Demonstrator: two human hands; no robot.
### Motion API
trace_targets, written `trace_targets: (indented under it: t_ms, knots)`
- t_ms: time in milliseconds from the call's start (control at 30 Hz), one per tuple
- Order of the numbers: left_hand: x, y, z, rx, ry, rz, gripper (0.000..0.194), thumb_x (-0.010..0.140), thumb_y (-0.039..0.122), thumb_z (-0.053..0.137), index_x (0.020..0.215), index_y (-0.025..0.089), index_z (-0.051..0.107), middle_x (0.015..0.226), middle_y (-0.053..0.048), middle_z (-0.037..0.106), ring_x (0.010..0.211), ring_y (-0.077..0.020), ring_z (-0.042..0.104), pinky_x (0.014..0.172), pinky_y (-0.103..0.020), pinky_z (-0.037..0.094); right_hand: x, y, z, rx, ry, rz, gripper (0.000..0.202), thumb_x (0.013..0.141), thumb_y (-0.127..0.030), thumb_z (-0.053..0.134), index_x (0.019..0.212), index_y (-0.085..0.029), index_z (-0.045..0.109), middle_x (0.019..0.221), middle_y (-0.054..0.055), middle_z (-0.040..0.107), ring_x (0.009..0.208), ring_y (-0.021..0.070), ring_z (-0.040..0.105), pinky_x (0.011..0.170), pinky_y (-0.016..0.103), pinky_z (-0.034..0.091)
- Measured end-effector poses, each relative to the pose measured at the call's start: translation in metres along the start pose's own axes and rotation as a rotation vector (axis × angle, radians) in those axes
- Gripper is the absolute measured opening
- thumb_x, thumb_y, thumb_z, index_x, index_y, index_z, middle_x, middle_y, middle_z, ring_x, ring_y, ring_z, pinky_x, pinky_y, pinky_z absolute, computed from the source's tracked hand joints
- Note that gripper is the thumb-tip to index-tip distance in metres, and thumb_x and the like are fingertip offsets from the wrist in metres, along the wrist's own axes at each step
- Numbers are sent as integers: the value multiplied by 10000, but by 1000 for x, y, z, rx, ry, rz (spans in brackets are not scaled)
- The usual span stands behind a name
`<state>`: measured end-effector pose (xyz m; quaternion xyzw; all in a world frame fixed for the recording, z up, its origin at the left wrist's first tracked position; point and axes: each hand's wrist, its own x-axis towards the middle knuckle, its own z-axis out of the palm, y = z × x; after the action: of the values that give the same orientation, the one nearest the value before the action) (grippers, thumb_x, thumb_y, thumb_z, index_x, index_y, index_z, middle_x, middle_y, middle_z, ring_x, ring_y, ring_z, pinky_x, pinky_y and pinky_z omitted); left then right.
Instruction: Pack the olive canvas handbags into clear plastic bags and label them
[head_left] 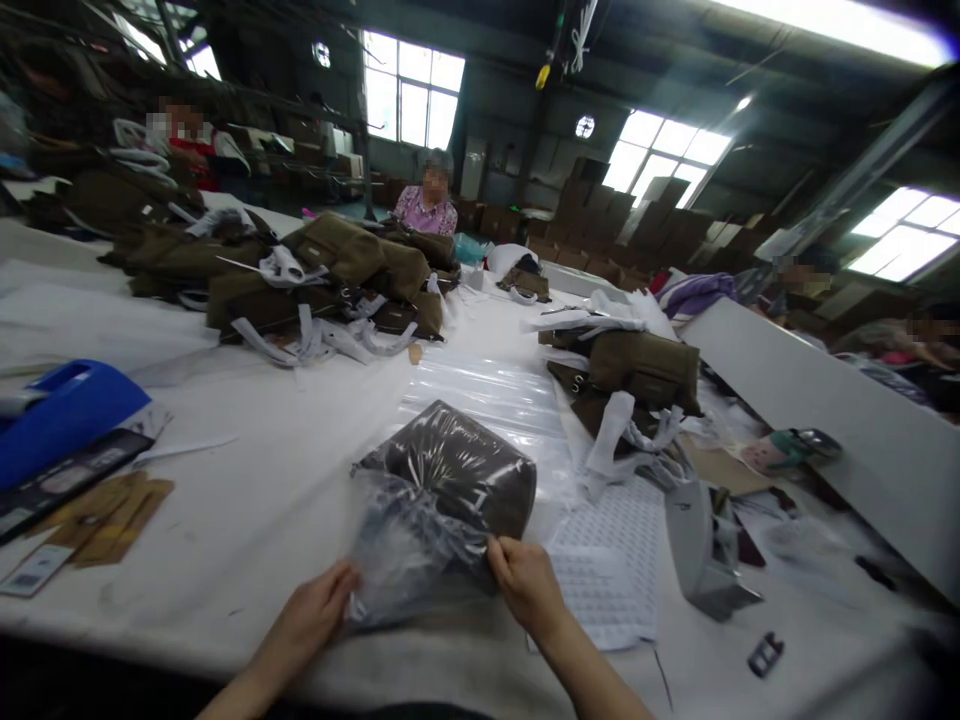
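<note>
A dark brown bag lies on the white table inside a clear plastic bag. The plastic's near end is loose and crumpled towards me. My left hand pinches the plastic at its near left edge. On the near right, my right hand has its fingers closed on the same plastic, beside the brown bag's lower corner. Under and beyond the wrapped bag lies a stack of flat clear plastic sleeves. Printed sheets lie just right of my right hand.
Olive bags with white-wrapped straps are heaped at the back left, more olive bags at the right. A blue holder and brown tags lie left. A tape dispenser and bottle stand right. A person sits across the table.
</note>
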<state>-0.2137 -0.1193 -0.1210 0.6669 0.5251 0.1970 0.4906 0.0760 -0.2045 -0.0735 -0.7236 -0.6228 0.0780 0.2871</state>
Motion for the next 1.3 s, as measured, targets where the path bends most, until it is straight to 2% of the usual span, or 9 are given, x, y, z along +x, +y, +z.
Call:
trace_targets:
  t_ms: [133,300,467,567,700,800,900,1200,1300]
  knots:
    - [24,2,-19,-260,-94,-52,688,721,754,351,907,138,595,715,-56,638,557,-170,557,519,-275,442,1,7,10,-80,-81,100,503,929,-349,310,491,-187,498,458,10,551,447,113,511,497,265,241]
    - [62,74,-21,-245,-185,74,727,709,639,535,1209,113,489,1041,-124,617,874,-213,569,691,-283,455,1,7,14,-129,-89,14,485,934,-344,317,523,-179,515,496,17,590,480,111,553,513,261,241]
    - [82,129,11,-283,-411,54,441,642,433,702,941,117,623,727,-32,620,675,-160,567,595,-230,431,-1,11,11,-124,-77,-58,474,938,-339,316,538,-172,509,510,19,594,491,103,559,513,254,241]
    - [87,130,17,-311,-338,73,347,690,467,642,703,130,562,615,7,541,588,-124,519,555,-216,410,-2,16,9,-84,-71,-26,474,930,-382,343,539,-171,509,511,19,596,488,102,556,508,245,246]
    - [90,122,3,-347,-236,70,375,735,510,566,836,154,507,701,1,547,567,-126,514,521,-234,417,-3,18,9,-5,-74,59,454,899,-475,393,590,-173,531,521,16,606,496,104,566,507,226,262]
    - [88,121,-8,-209,-318,120,514,656,424,668,1078,176,511,955,-47,582,674,-141,535,578,-244,430,-1,17,11,-15,-75,84,471,906,-478,372,578,-174,519,515,20,605,496,108,572,508,228,259]
    - [85,121,-9,-71,-413,203,330,651,365,677,909,170,615,1068,-57,573,856,-179,546,728,-259,427,0,16,10,-37,-82,86,485,910,-476,358,561,-176,513,506,24,604,494,116,578,505,236,255]
    - [97,104,11,115,-22,143,262,777,413,534,696,175,609,660,-9,618,661,-192,574,615,-277,403,5,23,33,-182,-59,109,447,879,-459,416,541,-200,554,461,6,599,443,134,582,461,256,261]
    - [88,97,18,113,363,247,205,813,369,512,808,179,589,737,-18,615,697,-191,581,657,-296,447,9,25,47,-302,-4,96,448,873,-437,427,506,-210,548,452,8,604,446,154,599,463,276,253]
